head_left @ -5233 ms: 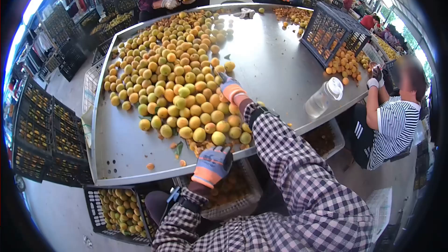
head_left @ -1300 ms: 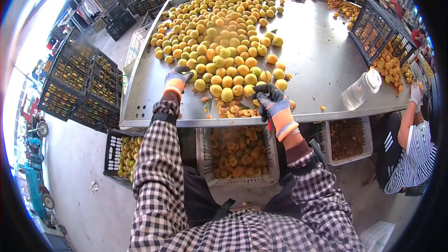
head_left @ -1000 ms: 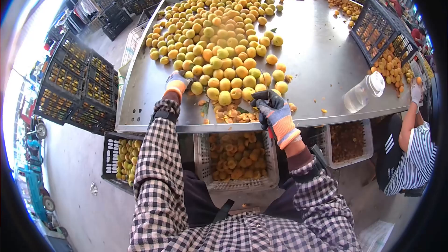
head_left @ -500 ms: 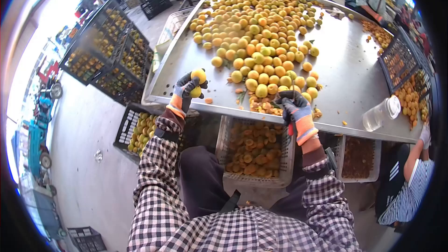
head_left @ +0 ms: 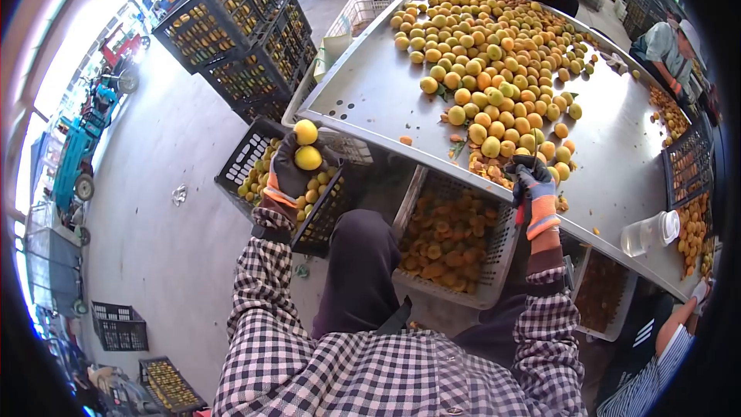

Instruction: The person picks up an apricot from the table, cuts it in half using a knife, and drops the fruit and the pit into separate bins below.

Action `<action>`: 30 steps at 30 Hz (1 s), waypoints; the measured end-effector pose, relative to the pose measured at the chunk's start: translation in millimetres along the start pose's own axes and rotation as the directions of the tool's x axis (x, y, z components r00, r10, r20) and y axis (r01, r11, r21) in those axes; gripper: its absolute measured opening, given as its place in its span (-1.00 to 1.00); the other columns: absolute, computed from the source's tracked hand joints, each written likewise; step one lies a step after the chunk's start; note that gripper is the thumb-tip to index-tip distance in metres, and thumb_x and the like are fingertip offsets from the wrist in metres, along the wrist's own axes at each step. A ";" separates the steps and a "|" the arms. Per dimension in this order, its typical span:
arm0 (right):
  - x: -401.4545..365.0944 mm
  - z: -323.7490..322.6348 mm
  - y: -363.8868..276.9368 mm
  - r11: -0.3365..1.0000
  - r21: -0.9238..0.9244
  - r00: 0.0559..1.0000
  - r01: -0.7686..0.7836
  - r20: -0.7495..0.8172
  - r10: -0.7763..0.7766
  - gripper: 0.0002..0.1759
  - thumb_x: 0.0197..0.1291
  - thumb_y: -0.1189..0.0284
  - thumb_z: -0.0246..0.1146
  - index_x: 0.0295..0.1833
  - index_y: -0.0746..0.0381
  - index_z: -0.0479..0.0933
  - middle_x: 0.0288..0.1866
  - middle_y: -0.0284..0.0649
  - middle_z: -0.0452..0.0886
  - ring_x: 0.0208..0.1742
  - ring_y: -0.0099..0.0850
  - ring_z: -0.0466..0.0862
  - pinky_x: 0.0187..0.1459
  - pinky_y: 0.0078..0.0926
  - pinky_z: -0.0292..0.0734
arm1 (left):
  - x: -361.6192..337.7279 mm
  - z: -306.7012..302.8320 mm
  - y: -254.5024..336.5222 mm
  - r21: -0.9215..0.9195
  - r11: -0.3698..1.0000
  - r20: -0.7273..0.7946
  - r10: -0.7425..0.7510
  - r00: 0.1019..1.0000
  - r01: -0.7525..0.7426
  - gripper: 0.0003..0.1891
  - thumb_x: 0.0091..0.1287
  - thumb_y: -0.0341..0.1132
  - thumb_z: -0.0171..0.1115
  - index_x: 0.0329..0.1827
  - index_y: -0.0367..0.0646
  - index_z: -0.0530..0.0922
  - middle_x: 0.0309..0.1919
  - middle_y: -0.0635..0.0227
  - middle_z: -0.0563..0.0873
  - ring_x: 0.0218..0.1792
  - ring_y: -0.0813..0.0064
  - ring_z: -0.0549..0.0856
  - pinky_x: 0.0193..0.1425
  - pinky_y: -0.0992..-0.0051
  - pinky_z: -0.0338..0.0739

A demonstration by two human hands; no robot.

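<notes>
My left hand [head_left: 289, 168], in a dark glove with an orange cuff, is over the black crate [head_left: 324, 216] left of the table. It holds two yellow apricots [head_left: 308, 158], one above the other. More apricots lie in that crate below it. My right hand [head_left: 536, 188], gloved alike, is closed at the table's front edge around a thin tool with a red handle [head_left: 519, 215]; its tip is hard to make out. Just beyond it lie whole apricots [head_left: 492, 147] in a large heap and split orange pieces [head_left: 488, 168] on the metal table [head_left: 370, 85].
Below the table edge stand a pale crate [head_left: 494, 262] of apricot halves and another crate [head_left: 617, 316] of brown bits. A lidded plastic cup [head_left: 650, 233] stands on the right. Stacked crates [head_left: 255, 38] rise at left. Co-workers sit around the table, one sleeve [head_left: 648, 378] close at right.
My left hand has moved from above the table's left corner down and left over the black crate, still with the two apricots. The view has turned left; my right hand stays at the table edge.
</notes>
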State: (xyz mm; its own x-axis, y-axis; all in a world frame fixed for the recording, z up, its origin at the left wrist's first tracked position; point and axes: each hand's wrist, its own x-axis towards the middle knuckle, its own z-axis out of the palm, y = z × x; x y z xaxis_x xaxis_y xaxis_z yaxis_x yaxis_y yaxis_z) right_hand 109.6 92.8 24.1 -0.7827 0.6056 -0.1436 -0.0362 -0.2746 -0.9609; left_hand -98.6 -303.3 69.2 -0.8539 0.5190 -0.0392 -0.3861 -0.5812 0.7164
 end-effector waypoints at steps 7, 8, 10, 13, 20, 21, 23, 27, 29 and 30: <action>-5.3 -0.7 1.3 1.000 0.013 1.000 0.025 -0.001 -0.025 -0.86 0.25 0.55 0.20 -0.08 0.24 0.56 -0.42 -0.32 0.66 -0.74 -0.64 0.39 -0.73 -0.66 0.28 | 32.3 -140.2 38.0 0.537 0.844 -0.151 0.094 0.984 0.001 -0.52 0.40 0.01 0.01 0.12 -0.23 0.54 -0.01 0.19 0.67 -0.03 0.32 0.64 0.13 0.37 0.55; -8.0 1.6 -3.9 1.000 0.019 1.000 0.009 -0.015 -0.009 -0.86 0.25 0.54 0.19 -0.09 0.24 0.55 -0.42 -0.32 0.66 -0.74 -0.65 0.40 -0.73 -0.67 0.28 | 63.3 -206.1 58.1 0.313 0.899 -0.438 -0.148 0.886 0.305 -0.57 0.37 -0.10 0.13 0.13 -0.23 0.56 -0.01 0.22 0.68 -0.04 0.40 0.63 0.12 0.43 0.52; -9.1 -0.4 -7.7 0.999 -0.045 1.000 -0.002 -0.027 0.001 -0.85 0.28 0.54 0.17 -0.05 0.28 0.54 -0.33 -0.26 0.69 -0.69 -0.65 0.46 -0.71 -0.70 0.34 | 130.7 -312.4 73.0 0.868 0.483 -0.242 0.216 0.946 0.112 -0.63 0.31 -0.23 0.24 0.11 -0.25 0.58 -0.04 0.25 0.70 -0.04 0.45 0.63 0.12 0.46 0.50; -12.0 3.4 -15.5 0.999 0.035 0.998 -0.026 -0.049 0.028 -0.86 0.24 0.54 0.21 -0.09 0.25 0.54 -0.44 -0.33 0.65 -0.73 -0.67 0.41 -0.73 -0.69 0.28 | 144.7 -134.8 29.1 0.952 0.302 -0.091 0.435 0.896 -0.050 -0.60 0.20 -0.48 0.30 0.14 -0.26 0.56 -0.03 0.25 0.70 0.01 0.49 0.63 0.10 0.52 0.50; -12.4 10.2 -23.4 0.997 0.033 0.996 -0.069 -0.061 0.071 -0.87 0.22 0.55 0.22 -0.12 0.26 0.56 -0.52 -0.35 0.59 -0.73 -0.67 0.38 -0.71 -0.67 0.25 | 270.0 66.2 -119.7 0.942 0.134 0.267 0.258 0.929 -0.308 -0.63 0.21 -0.34 0.36 0.11 -0.10 0.61 -0.17 0.30 0.75 -0.21 0.50 0.70 -0.05 0.54 0.56; -13.3 10.5 -22.9 0.997 0.045 0.995 -0.066 -0.073 0.069 -0.87 0.22 0.55 0.22 -0.11 0.26 0.56 -0.54 -0.36 0.56 -0.72 -0.67 0.38 -0.68 -0.67 0.24 | 288.5 82.7 -134.2 0.960 0.040 0.261 0.238 0.936 -0.278 -0.59 0.20 -0.24 0.37 0.12 -0.08 0.59 -0.13 0.22 0.74 -0.14 0.37 0.70 0.01 0.48 0.55; -13.6 10.0 -24.6 0.997 0.037 0.996 -0.062 -0.054 0.064 -0.85 0.22 0.56 0.21 -0.09 0.27 0.57 -0.51 -0.36 0.57 -0.70 -0.69 0.38 -0.65 -0.69 0.25 | 326.7 101.0 -159.4 0.960 -0.169 0.257 0.207 0.944 -0.224 -0.49 0.17 -0.05 0.37 0.16 -0.05 0.57 -0.01 0.09 0.68 0.03 0.18 0.64 0.16 0.36 0.50; -11.2 -2.6 -29.1 0.997 -0.032 0.996 -0.077 -0.042 0.075 -0.81 0.23 0.58 0.19 -0.04 0.26 0.56 -0.48 -0.37 0.57 -0.69 -0.71 0.39 -0.64 -0.71 0.24 | 361.0 124.0 -194.7 0.896 -0.415 0.139 -0.073 0.988 -0.157 -0.29 0.06 0.13 0.36 0.28 0.03 0.46 0.30 0.04 0.40 0.31 0.10 0.40 0.35 0.29 0.33; -6.1 -8.0 -26.3 0.993 -0.034 0.993 -0.114 -0.047 0.112 -0.80 0.25 0.57 0.18 -0.02 0.24 0.54 -0.53 -0.41 0.53 -0.68 -0.72 0.38 -0.65 -0.73 0.22 | 376.5 120.5 -202.5 0.907 -0.408 0.059 -0.114 0.992 -0.101 -0.21 0.05 0.21 0.32 0.35 0.09 0.39 0.44 0.05 0.22 0.42 0.08 0.27 0.44 0.29 0.23; -3.6 -10.9 -26.7 0.992 -0.032 0.992 -0.119 -0.049 0.117 -0.80 0.25 0.57 0.18 -0.02 0.24 0.54 -0.53 -0.41 0.53 -0.68 -0.72 0.38 -0.65 -0.73 0.22 | 377.5 123.5 -201.4 0.901 -0.420 0.069 -0.114 0.991 -0.111 -0.21 0.05 0.22 0.31 0.35 0.09 0.39 0.44 0.04 0.22 0.41 0.06 0.27 0.43 0.29 0.24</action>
State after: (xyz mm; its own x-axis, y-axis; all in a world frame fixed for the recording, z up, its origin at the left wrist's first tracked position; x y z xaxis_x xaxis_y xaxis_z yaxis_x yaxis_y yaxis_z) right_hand 120.2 106.1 47.7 -0.7504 0.6048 -0.2666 0.0768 -0.3209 -0.9440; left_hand -300.1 87.0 -3.8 -0.7783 0.6237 -0.0724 0.5710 0.7511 0.3314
